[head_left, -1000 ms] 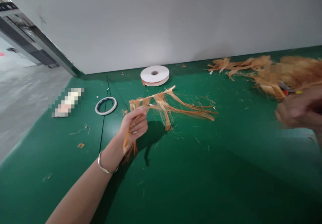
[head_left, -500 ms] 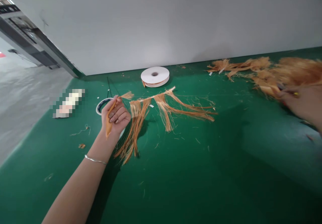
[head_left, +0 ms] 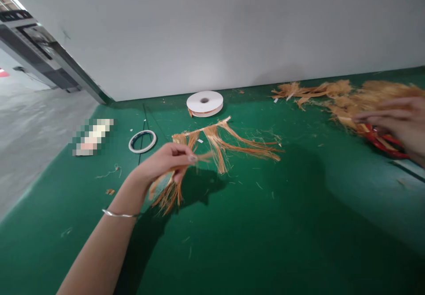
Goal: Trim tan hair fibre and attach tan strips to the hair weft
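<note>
My left hand is closed in a pinch on a strip of orange ribbon, whose frayed end sticks out to the right past the fingertips. Below and behind it lies a row of orange fringe strands joined along a pale band. On the right, my right hand, somewhat blurred, has its fingers stretched out and holds nothing I can see. Beneath that hand is a red-handled tool, partly covered by it. Next to its fingertips spreads a heap of loose orange fibres.
A white spool of orange ribbon stands near the wall. A roll of tape lies left of the fringe, over thin dark rods. A blurred-out flat object rests at the left of the green table.
My left hand has turned and moved right and slightly down with the ribbon strip, uncovering the tape roll. My right hand has risen off the red-handled tool, which now shows more.
</note>
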`<state>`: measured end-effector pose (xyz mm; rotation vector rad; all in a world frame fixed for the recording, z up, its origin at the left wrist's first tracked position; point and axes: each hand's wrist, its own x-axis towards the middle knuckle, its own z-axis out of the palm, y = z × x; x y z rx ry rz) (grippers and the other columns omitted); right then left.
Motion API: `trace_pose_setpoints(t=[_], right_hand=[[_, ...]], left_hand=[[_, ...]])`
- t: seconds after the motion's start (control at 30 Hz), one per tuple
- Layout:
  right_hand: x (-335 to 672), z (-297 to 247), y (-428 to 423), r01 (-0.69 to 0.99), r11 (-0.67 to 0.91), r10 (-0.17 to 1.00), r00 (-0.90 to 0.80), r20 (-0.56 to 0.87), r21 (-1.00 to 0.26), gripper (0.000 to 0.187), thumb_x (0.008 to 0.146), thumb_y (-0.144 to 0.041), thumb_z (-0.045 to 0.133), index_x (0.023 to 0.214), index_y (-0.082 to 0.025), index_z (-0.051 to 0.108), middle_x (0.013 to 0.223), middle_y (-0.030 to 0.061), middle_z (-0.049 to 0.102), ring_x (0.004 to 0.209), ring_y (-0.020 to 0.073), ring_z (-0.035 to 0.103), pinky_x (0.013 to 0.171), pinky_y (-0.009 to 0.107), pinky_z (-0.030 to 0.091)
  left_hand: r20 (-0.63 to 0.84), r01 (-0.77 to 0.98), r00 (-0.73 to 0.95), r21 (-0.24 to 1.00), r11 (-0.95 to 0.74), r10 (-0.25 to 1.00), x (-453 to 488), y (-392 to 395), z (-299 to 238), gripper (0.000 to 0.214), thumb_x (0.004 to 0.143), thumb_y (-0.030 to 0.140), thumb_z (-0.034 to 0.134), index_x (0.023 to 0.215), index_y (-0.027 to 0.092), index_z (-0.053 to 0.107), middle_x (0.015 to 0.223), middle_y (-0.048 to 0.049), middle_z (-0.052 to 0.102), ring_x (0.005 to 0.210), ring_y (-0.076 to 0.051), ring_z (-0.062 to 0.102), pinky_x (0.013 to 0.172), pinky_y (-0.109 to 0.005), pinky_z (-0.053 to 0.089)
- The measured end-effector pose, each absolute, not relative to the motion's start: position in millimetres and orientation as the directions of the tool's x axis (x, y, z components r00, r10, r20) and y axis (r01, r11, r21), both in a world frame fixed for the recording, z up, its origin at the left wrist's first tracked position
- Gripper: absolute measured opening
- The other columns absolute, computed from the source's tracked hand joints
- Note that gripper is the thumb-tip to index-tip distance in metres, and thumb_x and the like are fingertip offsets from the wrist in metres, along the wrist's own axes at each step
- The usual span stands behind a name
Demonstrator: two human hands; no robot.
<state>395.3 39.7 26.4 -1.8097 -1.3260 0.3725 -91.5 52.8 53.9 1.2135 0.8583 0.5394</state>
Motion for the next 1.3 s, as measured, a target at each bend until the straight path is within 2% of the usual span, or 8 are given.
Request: trace_pose_setpoints(t=[0.1, 0.17, 0.27, 0.37, 0.47, 0.9, 1.07, 1.3], right_hand=[[318.6, 54.9, 32.0, 0.439, -0.131, 0.948, 0.317, 0.017, -0.889, 0.027, 0.07, -0.031, 0.062, 0.095, -0.022, 0.057, 0.095, 0.0094, 0.064, 0.081, 0.0191, 0.063, 0.063, 0.029, 0.043], [271.0, 66.3, 22.8, 0.364, -0.139, 0.99, 0.045, -0.131, -0.921, 0.032, 0.077, -0.041, 0.06, 0.103, -0.022, 0.06, 0.077, 0.0049, 0.063, 0.071, 0.0151, 0.06, 0.065, 0.028, 0.044], [213.4, 69.3, 7.2, 0.353, -0.148, 0.839, -0.45, -0.307, -0.924, 0.052, 0.082, -0.052, 0.053, 0.124, -0.023, 0.053, 0.06, -0.001, 0.055, 0.058, 0.0123, 0.053, 0.06, 0.027, 0.042], [183.3, 62.3, -4.0, 0.365, -0.105, 0.706, -0.628, -0.328, -0.925, 0.045, 0.077, -0.051, 0.06, 0.112, -0.023, 0.062, 0.066, -0.0011, 0.054, 0.055, 0.0094, 0.045, 0.051, 0.023, 0.034], [179.3, 55.3, -8.7, 0.392, -0.1, 0.733, -0.592, -0.334, -0.915, 0.034, 0.074, -0.051, 0.062, 0.087, -0.019, 0.067, 0.069, -0.0001, 0.055, 0.056, 0.0084, 0.041, 0.05, 0.022, 0.03], [167.2, 46.2, -14.1, 0.239, -0.256, 0.778, -0.525, -0.346, -0.937, 0.034, 0.072, -0.047, 0.066, 0.072, -0.014, 0.058, 0.051, -0.007, 0.036, 0.045, 0.0037, 0.027, 0.046, 0.022, 0.018], [160.4, 33.8, -13.4, 0.163, -0.347, 0.82, -0.425, -0.383, -0.924, 0.034, 0.075, -0.048, 0.062, 0.073, -0.015, 0.055, 0.047, -0.0087, 0.032, 0.041, 0.0032, 0.025, 0.042, 0.021, 0.017], [131.2, 29.3, 3.0, 0.271, -0.237, 0.844, -0.418, -0.336, -0.933, 0.028, 0.084, -0.042, 0.053, 0.075, -0.015, 0.052, 0.051, -0.0072, 0.037, 0.04, 0.0034, 0.029, 0.042, 0.021, 0.022]], left_hand=[[-0.372, 0.384, 0.689, 0.915, 0.122, 0.622, -67.1, 41.7, 62.4, 0.014, 0.079, 0.028, 0.064, 0.071, 0.016, 0.065, 0.04, 0.0022, 0.051, 0.031, -0.01, 0.05, 0.032, -0.016, 0.033], [-0.379, 0.466, 0.725, 0.885, -0.005, 0.576, -50.8, 36.5, 69.0, 0.017, 0.08, 0.031, 0.062, 0.071, 0.018, 0.065, 0.042, 0.0033, 0.049, 0.032, -0.009, 0.048, 0.034, -0.017, 0.034], [-0.331, 0.491, 0.782, 0.85, -0.193, 0.528, -32.6, 32.0, 80.7, 0.018, 0.08, 0.032, 0.061, 0.07, 0.018, 0.066, 0.048, 0.0032, 0.05, 0.033, -0.007, 0.045, 0.034, -0.017, 0.033], [-0.308, 0.473, 0.834, 0.826, -0.306, 0.457, -27.1, 30.2, 90.7, 0.017, 0.081, 0.03, 0.06, 0.071, 0.018, 0.066, 0.052, 0.0021, 0.052, 0.037, -0.007, 0.044, 0.035, -0.017, 0.032], [-0.32, 0.475, 0.832, 0.833, -0.284, 0.453, -31.4, 29.7, 94.5, 0.013, 0.078, 0.031, 0.063, 0.076, 0.019, 0.066, 0.06, 0.0, 0.059, 0.045, -0.009, 0.05, 0.039, -0.018, 0.035], [-0.328, 0.445, 0.734, 0.894, -0.056, 0.595, -41.3, 34.6, 88.8, 0.029, 0.071, 0.024, 0.072, 0.092, 0.02, 0.052, 0.067, 0.0034, 0.06, 0.06, -0.01, 0.055, 0.051, -0.02, 0.039], [-0.172, 0.116, 0.401, 0.984, 0.136, 0.9, -57.7, 44.2, 57.2, 0.03, 0.067, 0.019, 0.075, 0.086, 0.017, 0.052, 0.065, 0.0037, 0.057, 0.059, -0.007, 0.054, 0.056, -0.02, 0.041], [-0.272, -0.221, 0.015, 0.937, 0.268, 0.962, -42.8, 62.5, 32.6, 0.039, 0.066, 0.006, 0.072, 0.088, 0.017, 0.042, 0.066, 0.0022, 0.061, 0.064, -0.01, 0.062, 0.064, -0.023, 0.049]])
